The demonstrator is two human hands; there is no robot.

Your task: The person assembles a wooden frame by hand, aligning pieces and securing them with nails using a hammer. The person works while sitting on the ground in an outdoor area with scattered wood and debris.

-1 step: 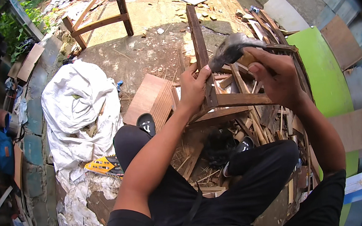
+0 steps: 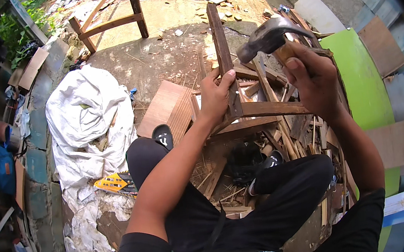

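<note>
My left hand (image 2: 217, 95) is closed around a dark wooden post (image 2: 219, 38) of a small wooden frame, thumb on the near side. A rail (image 2: 274, 109) runs rightward from the post's lower part. My right hand (image 2: 313, 78) grips the wooden handle of a claw hammer (image 2: 270, 38), close below its head. The hammer's striking face points left toward the post and stands apart from it; the claw points right. Whether a nail sits at the post is too small to tell.
A reddish wood panel (image 2: 166, 111) lies beyond my left foot. White cloth (image 2: 88, 125) is heaped at left, with a yellow-black package (image 2: 116, 184) near it. Wood scraps (image 2: 289, 140) pile beneath the frame. A green board (image 2: 364, 101) leans at right; another wooden frame (image 2: 111, 26) stands far left.
The hammer, blurred and close to my left thumb before, has lifted up and to the right, away from the post. My left hand stays on the post.
</note>
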